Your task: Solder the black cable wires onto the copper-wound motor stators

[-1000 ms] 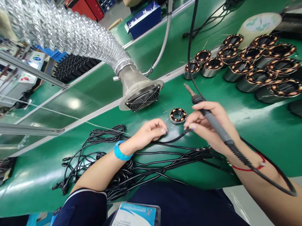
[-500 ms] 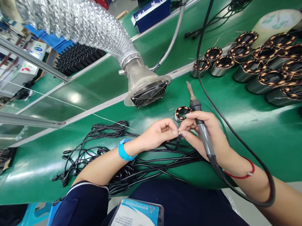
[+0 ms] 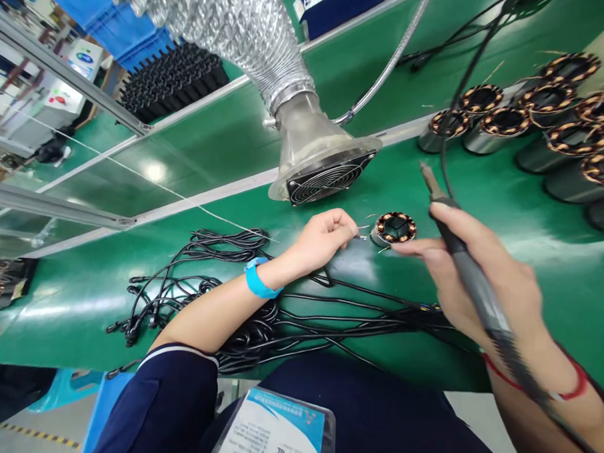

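My left hand [image 3: 326, 237] is closed in a pinch on the end of a cable, whose thin bare wire tips [image 3: 363, 237] stick out past the fingers. Just right of those tips a small stator [image 3: 394, 229] with copper windings stands on the green bench, its loose wire ends pointing out to the left. In my right hand [image 3: 504, 289] is a soldering iron [image 3: 474, 281], its tip pointing up and away to the left. The right thumb and a finger reach toward the stator's near side; whether they touch its wire is unclear.
A fume extractor hood [image 3: 329, 174] on a silver duct [image 3: 240, 37] hangs above the bench, left of the stator. Bundled black cables [image 3: 248, 317] lie near my body. Several larger stators [image 3: 561, 137] stand at the right. A thin strand of wire [image 3: 202, 209] crosses at the left.
My hands have come apart. The left moved slightly up toward the stator with the wire end; the right moved right with the soldering iron. The camera view has shifted.
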Demonstrator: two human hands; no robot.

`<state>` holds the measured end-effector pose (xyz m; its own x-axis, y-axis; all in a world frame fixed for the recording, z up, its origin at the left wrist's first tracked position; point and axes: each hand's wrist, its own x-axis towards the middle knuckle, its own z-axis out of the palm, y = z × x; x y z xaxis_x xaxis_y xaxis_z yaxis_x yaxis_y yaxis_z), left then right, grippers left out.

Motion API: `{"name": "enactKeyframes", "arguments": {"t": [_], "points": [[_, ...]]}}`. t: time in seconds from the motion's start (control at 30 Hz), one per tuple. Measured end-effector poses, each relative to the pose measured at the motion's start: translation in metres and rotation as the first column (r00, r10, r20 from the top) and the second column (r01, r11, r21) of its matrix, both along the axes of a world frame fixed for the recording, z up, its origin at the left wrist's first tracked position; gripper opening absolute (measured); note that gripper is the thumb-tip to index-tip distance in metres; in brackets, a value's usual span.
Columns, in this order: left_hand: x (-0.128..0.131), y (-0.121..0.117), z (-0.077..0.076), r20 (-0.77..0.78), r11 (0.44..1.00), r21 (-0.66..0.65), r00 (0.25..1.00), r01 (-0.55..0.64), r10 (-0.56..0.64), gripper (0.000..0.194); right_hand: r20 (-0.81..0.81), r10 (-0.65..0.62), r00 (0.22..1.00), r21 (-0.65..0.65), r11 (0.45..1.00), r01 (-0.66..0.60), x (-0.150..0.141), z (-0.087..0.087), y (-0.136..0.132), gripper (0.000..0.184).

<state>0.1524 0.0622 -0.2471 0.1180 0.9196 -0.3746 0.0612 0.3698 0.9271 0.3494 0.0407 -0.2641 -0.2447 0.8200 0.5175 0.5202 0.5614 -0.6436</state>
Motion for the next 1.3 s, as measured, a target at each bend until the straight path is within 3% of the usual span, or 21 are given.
{"name": "enactKeyframes", "arguments": {"t": [0.17,0.27,0.47,0.9,1.07,1.3], "points": [[0.001,0.012,-0.009,-0.028,0.999,0.022,0.999,-0.031,0.031,0.017,-0.235,-0.182,0.955,0.068,0.977,0.202,0.016,-0.011,-0.001,0.029],[0.002,0.012,-0.010,-0.050,1.000,0.023,0.999,-0.021,0.022,0.018,-0.241,-0.277,0.930,0.104,0.946,0.308,0.018,-0.018,0.002,0.026],[0.001,0.012,-0.015,-0.032,0.999,0.045,0.999,0.007,-0.006,0.022,-0.204,-0.151,0.967,0.052,0.985,0.165,0.013,-0.022,0.001,0.016],[0.001,0.012,-0.024,-0.041,0.989,0.146,0.999,0.013,-0.007,0.021,-0.204,-0.143,0.968,-0.047,0.990,0.136,0.011,-0.025,-0.003,0.015],[0.003,0.013,-0.023,-0.067,0.988,0.154,0.998,0.007,0.003,0.021,-0.258,-0.146,0.955,-0.016,0.989,0.147,0.010,-0.026,-0.002,0.016],[0.003,0.013,-0.022,-0.090,0.989,0.147,0.996,0.010,0.004,0.023,-0.203,-0.124,0.971,0.030,0.991,0.132,0.011,-0.023,0.000,0.016]]}}
